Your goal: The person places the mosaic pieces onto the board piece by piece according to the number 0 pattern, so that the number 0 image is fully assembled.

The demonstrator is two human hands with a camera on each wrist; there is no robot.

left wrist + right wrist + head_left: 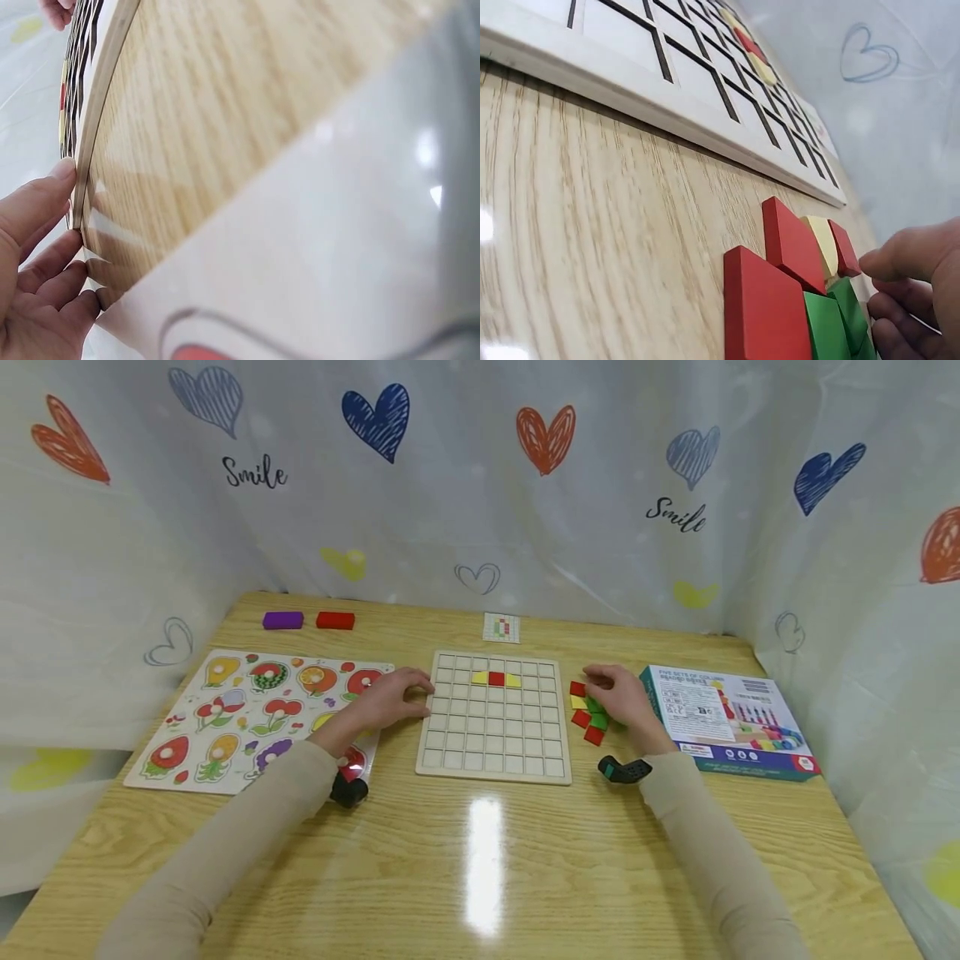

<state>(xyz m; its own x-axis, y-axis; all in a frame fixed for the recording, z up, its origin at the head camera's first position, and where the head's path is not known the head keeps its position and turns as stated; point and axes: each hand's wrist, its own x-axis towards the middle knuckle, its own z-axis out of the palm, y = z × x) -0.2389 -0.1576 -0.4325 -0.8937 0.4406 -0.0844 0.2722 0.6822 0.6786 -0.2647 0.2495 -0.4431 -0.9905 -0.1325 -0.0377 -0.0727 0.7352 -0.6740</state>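
A pale wooden grid board (pixel 491 777) lies on the table between the hands, with a red square tile (pixel 496 679) between two yellow tiles in its upper rows. My left hand (pixel 393 697) is at the board's left edge, its thumb and fingertips right against the rim in the left wrist view. To the board's right, my right hand (pixel 618 697) hovers over a small pile of red, green and yellow tiles. One fingertip (pixel 870 264) is right beside a red tile (pixel 844 247) at the pile's far end. Green tiles (pixel 829 326) are partly covered by this hand.
Behind the board lies a small card (pixel 501 627) with a coloured grid pattern. A fruit puzzle board (pixel 180 727) is at left, under the left forearm. A purple block (pixel 282 621) and a red block (pixel 335 621) sit farther back. At right lies a printed box (pixel 731 718).
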